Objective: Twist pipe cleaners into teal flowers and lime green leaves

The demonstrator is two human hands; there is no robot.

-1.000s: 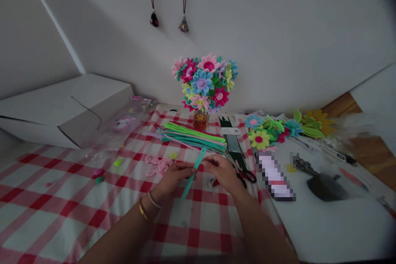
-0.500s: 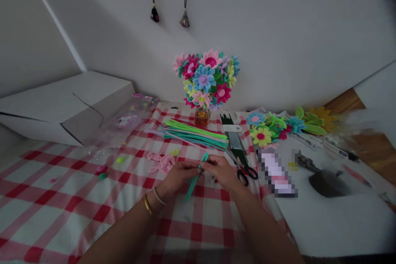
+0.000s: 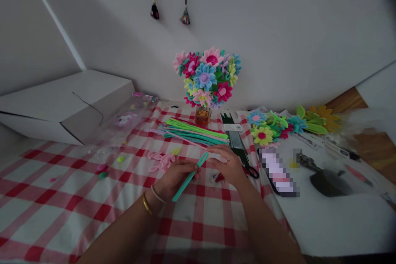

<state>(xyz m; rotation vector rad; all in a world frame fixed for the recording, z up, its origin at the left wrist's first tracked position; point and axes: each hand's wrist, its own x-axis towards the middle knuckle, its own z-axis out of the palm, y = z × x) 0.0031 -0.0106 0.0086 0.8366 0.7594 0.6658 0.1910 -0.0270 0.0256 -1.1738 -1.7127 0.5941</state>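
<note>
**While the left hand [image 3: 175,177] pinches a teal pipe cleaner [image 3: 185,187], the right hand [image 3: 227,166] hovers just off its upper end**

The pipe cleaner appears folded into a narrow doubled length, held above a red-and-white gingham tablecloth [image 3: 46,214]. Its long axis runs diagonally, from a low end past the underside of the left hand up to a bend that points toward the right hand. The left hand is curled, its thumb and fingers closed on the strand about midway along, so it is the nearer hand by contact. The right hand is held palm down with its fingers close together and slightly curved, not spread and holding nothing. Its fingertips [image 3: 213,151] lie just beside the upper bend, though the view cannot settle whether they touch it.

Beyond the hands lies a bundle of green, teal and pink pipe cleaners [image 3: 194,132], running roughly crosswise to the held one. Behind that stands a bouquet of felt flowers [image 3: 204,77] in an amber glass jar [image 3: 203,116]. Black-handled scissors [image 3: 253,172] lie just past the right hand, and pink felt petals [image 3: 161,161] lie to the left of the left hand.
</note>
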